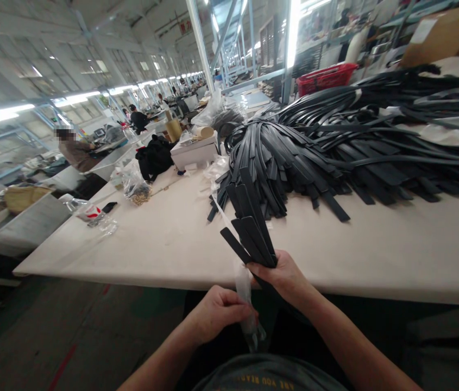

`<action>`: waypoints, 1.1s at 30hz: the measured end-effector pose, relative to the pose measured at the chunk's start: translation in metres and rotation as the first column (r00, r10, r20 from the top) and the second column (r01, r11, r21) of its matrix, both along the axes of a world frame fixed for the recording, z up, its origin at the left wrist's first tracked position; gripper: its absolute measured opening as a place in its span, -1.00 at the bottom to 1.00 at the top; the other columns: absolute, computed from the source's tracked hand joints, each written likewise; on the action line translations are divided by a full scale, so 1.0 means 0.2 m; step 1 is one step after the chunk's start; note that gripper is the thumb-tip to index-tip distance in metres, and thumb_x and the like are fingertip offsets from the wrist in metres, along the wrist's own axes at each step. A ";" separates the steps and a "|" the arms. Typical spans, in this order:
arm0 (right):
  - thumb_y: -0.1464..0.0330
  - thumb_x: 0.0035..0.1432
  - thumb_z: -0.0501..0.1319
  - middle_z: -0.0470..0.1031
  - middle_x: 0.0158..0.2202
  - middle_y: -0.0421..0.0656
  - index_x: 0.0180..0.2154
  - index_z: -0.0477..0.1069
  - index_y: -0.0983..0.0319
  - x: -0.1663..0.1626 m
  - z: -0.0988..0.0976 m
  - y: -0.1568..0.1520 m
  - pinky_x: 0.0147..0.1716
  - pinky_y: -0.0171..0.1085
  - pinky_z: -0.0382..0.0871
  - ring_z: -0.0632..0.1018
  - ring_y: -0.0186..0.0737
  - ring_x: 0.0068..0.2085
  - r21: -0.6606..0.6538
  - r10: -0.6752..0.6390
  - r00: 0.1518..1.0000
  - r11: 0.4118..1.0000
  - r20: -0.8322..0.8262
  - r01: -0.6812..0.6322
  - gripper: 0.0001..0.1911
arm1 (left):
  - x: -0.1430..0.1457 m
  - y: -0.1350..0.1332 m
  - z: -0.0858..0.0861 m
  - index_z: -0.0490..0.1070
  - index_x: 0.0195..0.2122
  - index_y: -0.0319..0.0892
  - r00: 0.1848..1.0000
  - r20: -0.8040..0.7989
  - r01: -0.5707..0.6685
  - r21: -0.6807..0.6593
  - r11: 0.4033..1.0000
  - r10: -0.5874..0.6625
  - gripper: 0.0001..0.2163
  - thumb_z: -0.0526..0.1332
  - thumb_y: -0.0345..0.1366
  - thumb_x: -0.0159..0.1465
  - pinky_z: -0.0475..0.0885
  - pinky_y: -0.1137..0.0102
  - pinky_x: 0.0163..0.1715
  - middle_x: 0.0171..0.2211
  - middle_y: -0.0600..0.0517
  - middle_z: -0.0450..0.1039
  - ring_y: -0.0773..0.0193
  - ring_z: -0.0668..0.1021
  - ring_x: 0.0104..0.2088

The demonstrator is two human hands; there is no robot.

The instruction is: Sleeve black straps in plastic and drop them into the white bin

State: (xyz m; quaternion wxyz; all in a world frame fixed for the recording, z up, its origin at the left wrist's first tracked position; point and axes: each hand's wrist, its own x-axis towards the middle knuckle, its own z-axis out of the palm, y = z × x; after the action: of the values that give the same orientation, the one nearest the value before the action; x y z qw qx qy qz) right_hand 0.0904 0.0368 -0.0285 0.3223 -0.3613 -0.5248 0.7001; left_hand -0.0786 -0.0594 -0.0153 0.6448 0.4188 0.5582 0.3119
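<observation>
While our right hand (pixel 284 276) clamps black straps (pixel 253 233), our left hand (pixel 217 315) pinches plastic film (pixel 244 279).
Fingers closed on both; film dangles below left fingers, strap pile (pixel 270 157) beyond right.

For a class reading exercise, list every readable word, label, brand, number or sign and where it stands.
"ARE YOU READ…": dark grey fabric shirt, upside down, ending unclear.
Red-and-white label on clear plastic bottle: too blurred.
White label on brown cardboard box: too blurred.
Red background characters: too blurred.
</observation>
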 end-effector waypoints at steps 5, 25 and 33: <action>0.14 0.01 0.32 0.36 -0.62 -0.26 -0.47 0.43 0.28 0.10 0.04 -0.05 -0.56 -0.32 0.18 0.34 -0.34 -0.56 0.034 -0.028 0.997 0.999 0.076 0.026 -0.68 | -0.02 0.11 0.01 0.54 -0.53 -0.29 0.868 0.241 -0.450 0.016 0.893 0.433 -0.69 0.47 -0.10 -0.04 0.41 0.49 -0.42 -0.55 0.00 0.55 0.38 0.51 -0.52; 0.19 0.01 0.29 0.40 -0.59 -0.21 -0.50 0.40 0.29 0.13 -0.06 -0.19 -0.53 -0.32 0.31 0.41 -0.31 -0.56 -0.033 0.068 0.996 0.997 0.059 -0.066 -0.73 | 0.00 0.32 0.09 0.57 -0.35 -0.30 0.683 0.487 -0.637 0.034 0.770 0.544 -0.67 0.51 -0.18 -0.06 0.48 0.46 -0.35 -0.42 -0.04 0.61 0.32 0.59 -0.43; 0.17 -0.01 0.30 0.42 -0.58 -0.21 -0.47 0.39 0.28 0.08 -0.04 -0.15 -0.53 -0.32 0.29 0.42 -0.29 -0.55 -0.052 0.066 0.994 0.997 0.088 -0.061 -0.72 | 0.05 0.22 -0.02 0.59 -0.31 -0.30 0.794 0.411 -0.517 0.067 0.853 0.449 -0.70 0.44 -0.16 0.05 0.47 0.37 -0.24 -0.36 -0.09 0.62 0.23 0.60 -0.35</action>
State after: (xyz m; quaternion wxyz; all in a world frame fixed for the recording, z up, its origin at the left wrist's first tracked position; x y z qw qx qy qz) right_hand 0.1072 0.0069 -0.0372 0.2670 -0.3833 -0.5327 0.7057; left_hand -0.0680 -0.0160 -0.0193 0.5993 0.2483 0.4812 0.5896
